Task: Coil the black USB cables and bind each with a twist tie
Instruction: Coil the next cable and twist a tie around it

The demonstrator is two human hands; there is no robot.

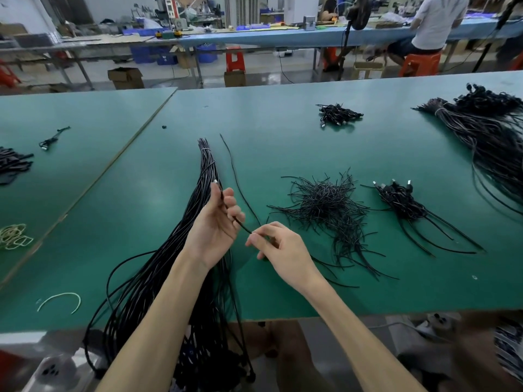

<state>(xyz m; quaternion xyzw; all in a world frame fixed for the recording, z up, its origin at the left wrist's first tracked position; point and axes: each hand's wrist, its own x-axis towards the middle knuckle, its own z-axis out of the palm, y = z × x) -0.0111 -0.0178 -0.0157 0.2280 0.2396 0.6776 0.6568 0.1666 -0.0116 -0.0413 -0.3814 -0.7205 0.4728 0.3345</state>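
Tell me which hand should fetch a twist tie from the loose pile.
Right, probably. The right hand lies nearest the twist tie pile, on that side of the table. The left hand grips the cable near its connector end and would have to cross over.

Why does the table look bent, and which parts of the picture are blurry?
Head view: the wide-angle lens bows the far edge of the table; the left hand and right hand holding the cable are fairly sharp; the bundle at the far right and the bottom corners smear; light is even, with a soft shadow under the right hand.
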